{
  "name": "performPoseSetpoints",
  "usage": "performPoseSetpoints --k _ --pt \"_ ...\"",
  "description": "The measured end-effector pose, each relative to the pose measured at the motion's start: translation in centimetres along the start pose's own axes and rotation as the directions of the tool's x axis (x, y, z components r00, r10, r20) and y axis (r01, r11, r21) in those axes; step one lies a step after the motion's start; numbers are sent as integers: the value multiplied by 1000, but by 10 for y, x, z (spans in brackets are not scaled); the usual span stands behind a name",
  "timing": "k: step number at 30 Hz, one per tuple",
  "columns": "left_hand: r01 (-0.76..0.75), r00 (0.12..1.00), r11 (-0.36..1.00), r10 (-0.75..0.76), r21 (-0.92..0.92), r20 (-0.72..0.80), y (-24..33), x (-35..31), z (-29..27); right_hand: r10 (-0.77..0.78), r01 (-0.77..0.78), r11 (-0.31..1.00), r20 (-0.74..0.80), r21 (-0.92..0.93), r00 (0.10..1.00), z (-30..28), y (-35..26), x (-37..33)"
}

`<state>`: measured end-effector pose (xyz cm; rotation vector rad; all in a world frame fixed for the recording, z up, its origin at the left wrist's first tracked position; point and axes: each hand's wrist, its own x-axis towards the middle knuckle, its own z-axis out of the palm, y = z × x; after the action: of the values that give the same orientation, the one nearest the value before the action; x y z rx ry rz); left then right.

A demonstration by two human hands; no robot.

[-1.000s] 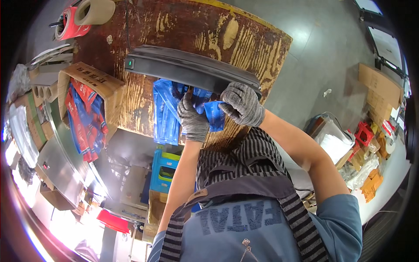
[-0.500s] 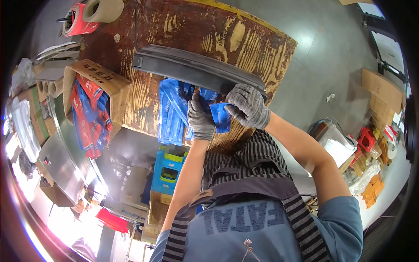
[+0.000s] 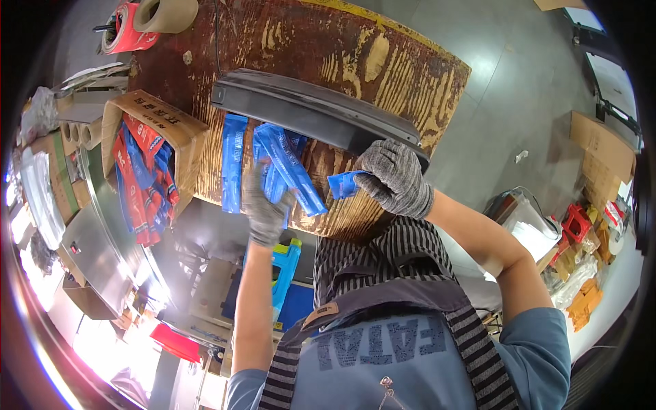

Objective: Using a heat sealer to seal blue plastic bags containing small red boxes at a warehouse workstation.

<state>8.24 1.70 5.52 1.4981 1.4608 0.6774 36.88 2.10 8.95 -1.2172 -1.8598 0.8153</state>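
My right hand point(image 3: 398, 180), in a grey knit glove, pinches a small blue packet point(image 3: 344, 184) between thumb and fingers, close to the right end of a long dark-grey bar-shaped device point(image 3: 307, 108). My gloved left hand point(image 3: 266, 217) is smeared by motion at the near edge of the table; whether its fingers hold anything does not show. Several long blue packets point(image 3: 292, 167) lie crossed over one another just beyond and right of it. Another blue packet point(image 3: 234, 160) lies straight, to the left of that pile.
The worn wooden table point(image 3: 301, 51) carries the device. At its left stands a cardboard box point(image 3: 188, 133) full of red and blue packets point(image 3: 143, 178). Rolls point(image 3: 167, 15) sit at the far left corner. A blue-green plastic stool point(image 3: 285, 273) stands below the near edge.
My left hand has moved left, away from the right hand, and the blue packets there now lie spread apart. The packet in my right hand has tilted and shows less of its face.
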Motion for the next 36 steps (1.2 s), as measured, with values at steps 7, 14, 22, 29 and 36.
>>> performPoseSetpoints --k 7,14,22,29,36 --pt "579 815 541 -363 -610 452 40 -39 76 19 -20 998 26 51 999 -7 -2 7" --pt "620 777 705 -489 -345 397 -20 -40 37 85 -75 985 58 -157 995 -31 -34 14" --pt "532 838 795 -444 -292 318 15 8 70 76 -47 985 173 -164 982 -21 -31 -2" --pt "643 765 716 -597 -270 240 9 0 66 109 -92 990 165 -108 980 -15 -25 -13" --pt "671 735 640 -643 -375 218 7 0 68 97 -79 991 162 -110 982 -12 -18 -18"
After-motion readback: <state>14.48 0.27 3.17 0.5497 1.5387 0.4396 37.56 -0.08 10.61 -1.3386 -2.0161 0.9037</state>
